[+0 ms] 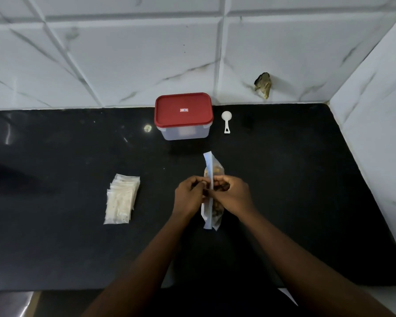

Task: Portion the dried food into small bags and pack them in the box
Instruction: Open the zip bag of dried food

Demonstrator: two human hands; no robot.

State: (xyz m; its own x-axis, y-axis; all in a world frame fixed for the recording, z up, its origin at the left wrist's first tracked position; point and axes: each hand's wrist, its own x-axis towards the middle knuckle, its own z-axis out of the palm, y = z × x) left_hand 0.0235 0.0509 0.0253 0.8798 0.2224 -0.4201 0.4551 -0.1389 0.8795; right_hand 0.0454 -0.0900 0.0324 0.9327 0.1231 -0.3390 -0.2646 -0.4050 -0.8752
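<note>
Left hand (189, 193): fingers curled, pinching the pouch (213, 167) at its top strip from the left side.
Right hand (232, 193): fingers curled, pinching the same strip from the right; both hands meet at mid-pouch.
Pouch: at counter (284, 179) centre, strip uppermost and running away from the person. Cannot tell whether the seal is open or closed.
Food (216, 212): brown pieces inside the pouch, visible above and below the hands. None seen loose.
Small bags (121, 199): fanned stack lying flat, well to the left of the pouch. Pale; cannot tell whether they are empty.
Box (183, 115): at the back by the wall, red lid (183, 109) on.
Scoop (226, 121): just right of the box, bowl toward the wall.
Step (judged): opening the pouch; no portioning started.
Risk 1: hard pull on both sides, seal gives all at once, pouch jerks and food scatters on the counter.
Risk 2: pouch held only at the strip; once one hand lets go for the scoop it may flop over and spill through the mouth.
Risk 3: scoop lies beyond the pouch; reaching over could knock it.
Risk 4: lid must come off before packing; filled bags would pile up meanwhile.
</note>
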